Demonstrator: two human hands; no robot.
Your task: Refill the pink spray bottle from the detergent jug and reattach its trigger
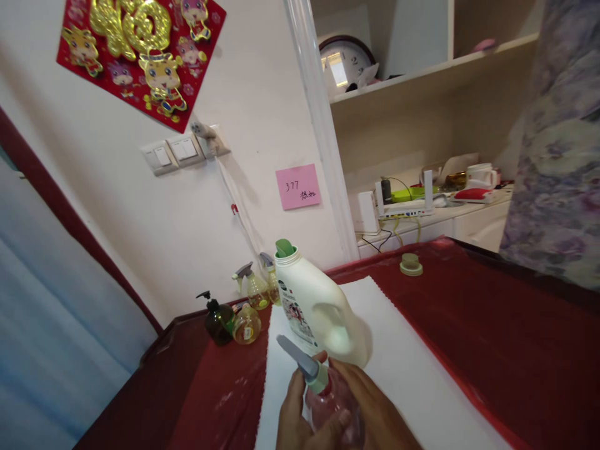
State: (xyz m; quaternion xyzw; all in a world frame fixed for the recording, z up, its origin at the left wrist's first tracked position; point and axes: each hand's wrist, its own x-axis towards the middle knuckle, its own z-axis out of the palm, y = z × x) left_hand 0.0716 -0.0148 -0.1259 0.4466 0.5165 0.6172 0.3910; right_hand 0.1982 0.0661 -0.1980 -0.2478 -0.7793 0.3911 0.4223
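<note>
Low in the view, a clear spray bottle (pixel 328 406) with a grey and pale green head is between my hands and looks pinkish. My left hand (pixel 293 412) wraps its near left side, thumb across the front. Around the right side curls my right hand (pixel 379 406), its fingers close to the bottle's neck. Just behind stands a large cream detergent jug (pixel 323 300), upright on a white sheet (pixel 403 375); its mouth is uncapped and shows a green spout. The bottle's base is hidden by my hands and the frame edge.
At the back left stand a dark pump bottle (pixel 218 322), a small round clear bottle (pixel 246 326) and two spray bottles, one a yellowish spray bottle (pixel 257 290). A pale green cap (pixel 411 265) lies on the red tabletop (pixel 506 325). A white router (pixel 405 206) sits on the shelf behind.
</note>
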